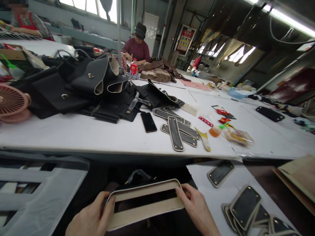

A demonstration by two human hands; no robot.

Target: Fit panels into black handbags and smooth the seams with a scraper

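A black bag body (145, 210) with a beige lining faces me with its rounded rectangular opening, low in the middle of the head view. My left hand (92, 214) pinches its left end, thumb at the inside of the rim. At the right end, my right hand (195, 205) grips the rim between thumb and fingers. A handle wrapped in clear film (139, 175) shows just behind the bag. Dark oval-ended panels with pale edges and small studs (246, 206) lie in a pile at the lower right.
Across the white table (73, 134) are heaped black bags (86, 78), a phone (148, 122), more studded panels (175, 133), a yellow-handled tool (204, 139) and an orange glue bottle (216, 131). A pink fan (12, 101) stands left. Two people work beyond the table.
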